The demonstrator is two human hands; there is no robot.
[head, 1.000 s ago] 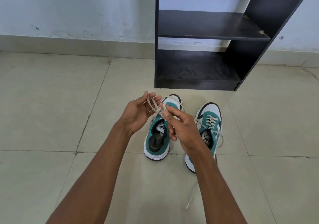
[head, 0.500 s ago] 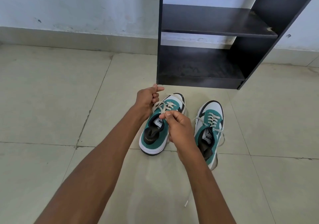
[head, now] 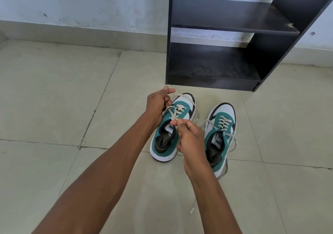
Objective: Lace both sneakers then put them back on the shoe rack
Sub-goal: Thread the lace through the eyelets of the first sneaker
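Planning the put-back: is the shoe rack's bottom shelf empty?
Empty: the bottom shelf shows only bare dark board; both sneakers stand on the floor.

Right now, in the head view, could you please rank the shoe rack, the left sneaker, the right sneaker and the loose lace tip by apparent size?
1. shoe rack, largest though cropped.
2-3. left sneaker and right sneaker: alike; the hands partly cover both, so unranked.
4. loose lace tip, smallest.

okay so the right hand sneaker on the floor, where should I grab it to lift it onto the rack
Grip the right sneaker at its heel collar, coming from above and behind. The open mouth faces up toward you, the heel is nearest, and loose lace ends trail off its sides, so avoid those. The shoe rack stands straight ahead.
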